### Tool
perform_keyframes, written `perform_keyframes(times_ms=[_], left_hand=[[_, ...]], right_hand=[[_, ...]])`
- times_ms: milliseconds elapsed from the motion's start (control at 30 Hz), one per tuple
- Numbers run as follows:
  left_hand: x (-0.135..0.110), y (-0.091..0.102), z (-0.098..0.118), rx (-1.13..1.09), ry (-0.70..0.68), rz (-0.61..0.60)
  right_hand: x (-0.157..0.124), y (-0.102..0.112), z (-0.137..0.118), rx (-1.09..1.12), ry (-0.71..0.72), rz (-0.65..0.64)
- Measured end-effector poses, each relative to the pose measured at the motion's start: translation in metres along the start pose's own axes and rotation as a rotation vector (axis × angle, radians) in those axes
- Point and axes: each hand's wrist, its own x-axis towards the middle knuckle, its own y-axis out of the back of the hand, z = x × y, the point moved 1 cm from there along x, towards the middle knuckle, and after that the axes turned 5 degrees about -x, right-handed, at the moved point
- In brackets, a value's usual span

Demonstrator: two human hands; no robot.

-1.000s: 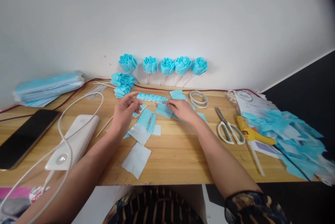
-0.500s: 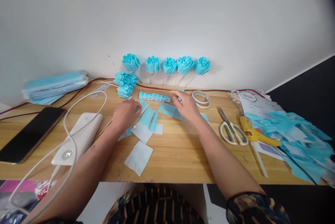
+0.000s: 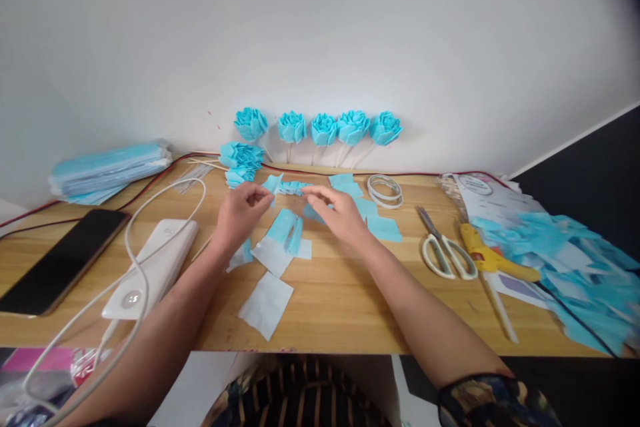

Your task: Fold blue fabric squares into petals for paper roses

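Right now on my feed, the left hand (image 3: 240, 217) has its fingers pinched together at the tips, with a blue piece (image 3: 273, 182) caught between thumb and forefinger. On the right hand (image 3: 343, 214), I read the fingers as curled with only a slight gap at the tips; I cannot tell whether they grip anything. They sit at the near right end of a pleated blue strip (image 3: 291, 188), which lies between the two sets of fingers and a little beyond them on the counter (image 3: 340, 307).

Closer to me than the fingers, I have a white square (image 3: 266, 304) lying flat. Just right of the right fingers I see a loose blue rectangle (image 3: 384, 228), then scissors (image 3: 439, 236) and a yellow glue gun (image 3: 483, 257) farther out. Beyond both sets of fingers, blue flowers (image 3: 324, 128) on sticks lean against the wall (image 3: 320, 34). Well left of the left fingers lies a white power bank (image 3: 165, 247).
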Motion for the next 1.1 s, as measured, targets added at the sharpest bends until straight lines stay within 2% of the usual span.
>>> perform_keyframes(times_ms=[67, 133, 200, 267, 367, 500, 600, 733, 833, 1000, 1100], left_hand=[[-0.005, -0.004, 0.007, -0.106, -0.049, 0.024], [-0.011, -0.010, 0.014, -0.147, -0.138, -0.002], [-0.016, -0.015, 0.018, -0.191, -0.217, -0.078], [-0.019, -0.017, 0.022, -0.255, -0.239, -0.151], [-0.019, -0.014, 0.024, -0.363, -0.138, -0.106], [-0.015, -0.008, 0.023, -0.473, 0.090, 0.043], [-0.013, -0.007, 0.020, -0.521, 0.186, -0.008], [-0.012, -0.009, 0.021, -0.518, 0.205, -0.179], [-0.013, -0.011, 0.023, -0.538, 0.250, -0.248], [-0.011, -0.011, 0.022, -0.619, 0.269, -0.162], [-0.011, -0.011, 0.020, -0.632, 0.254, -0.127]], right_hand=[[-0.003, -0.008, -0.007, 0.197, -0.066, -0.118], [-0.005, -0.014, -0.010, 0.359, -0.082, -0.189], [-0.005, -0.018, -0.008, 0.436, -0.078, -0.174], [-0.004, -0.021, -0.003, 0.440, -0.093, -0.089], [-0.002, -0.020, 0.004, 0.409, -0.150, 0.017], [-0.002, -0.017, 0.004, 0.378, -0.160, -0.008], [-0.002, -0.016, 0.000, 0.360, -0.129, -0.052], [-0.004, -0.017, -0.002, 0.333, -0.103, -0.156], [-0.004, -0.017, -0.002, 0.374, -0.120, -0.188], [-0.004, -0.012, -0.007, 0.432, -0.178, -0.131], [-0.004, -0.012, -0.009, 0.485, -0.162, -0.166]])
